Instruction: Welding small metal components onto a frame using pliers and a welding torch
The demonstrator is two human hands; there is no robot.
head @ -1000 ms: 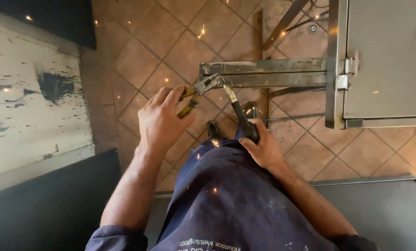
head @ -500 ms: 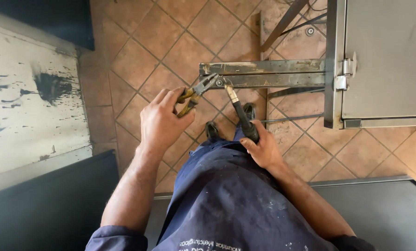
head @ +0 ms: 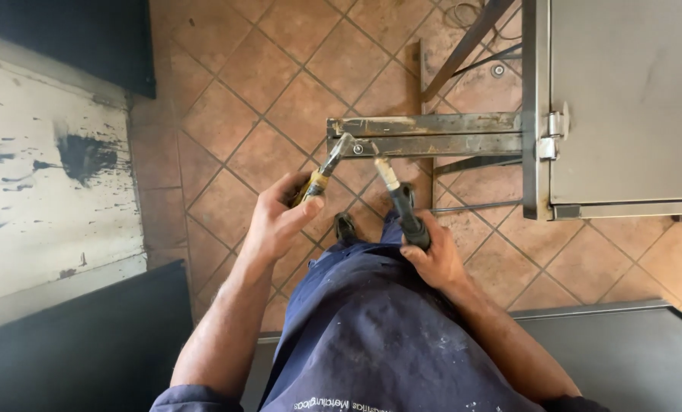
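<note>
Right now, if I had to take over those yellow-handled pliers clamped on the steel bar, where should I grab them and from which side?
Probably by the yellow handles, where the left hand already wraps the pliers. The nose bites the end of the steel bar and the handles slant down-left toward the person, so come from that lower-left side. It also stays away from the welding torch in the right hand.
</note>
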